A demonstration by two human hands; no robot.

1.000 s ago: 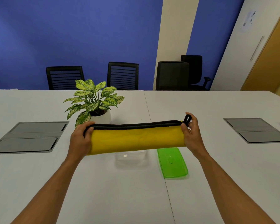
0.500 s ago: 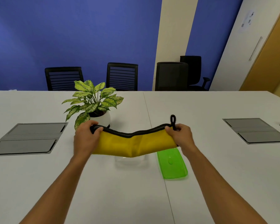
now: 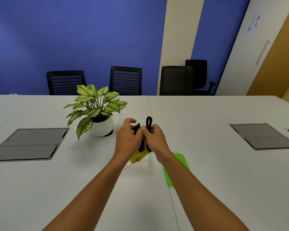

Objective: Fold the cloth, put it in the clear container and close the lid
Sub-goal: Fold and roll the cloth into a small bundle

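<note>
The yellow cloth (image 3: pixel 138 157) with a black edge and a black hanging loop is bunched between both hands above the table, its two ends brought together. My left hand (image 3: pixel 126 140) grips the left end and my right hand (image 3: pixel 156 140) grips the right end; the hands touch. The loop sticks up above my right hand. Below the cloth the clear container (image 3: pixel 140 165) stands on the table, mostly hidden by my arms. The green lid (image 3: pixel 169 177) lies flat to its right, partly under my right forearm.
A potted plant (image 3: pixel 97 112) in a white pot stands left of my hands. Grey cable hatches (image 3: pixel 28 144) (image 3: pixel 264 136) are set into the white table (image 3: pixel 57 189) on both sides. Black chairs (image 3: pixel 125 80) line the far edge.
The cloth was stretched wide between my hands; they have since moved together at the middle, folding the cloth in half so that it hangs down between them.
</note>
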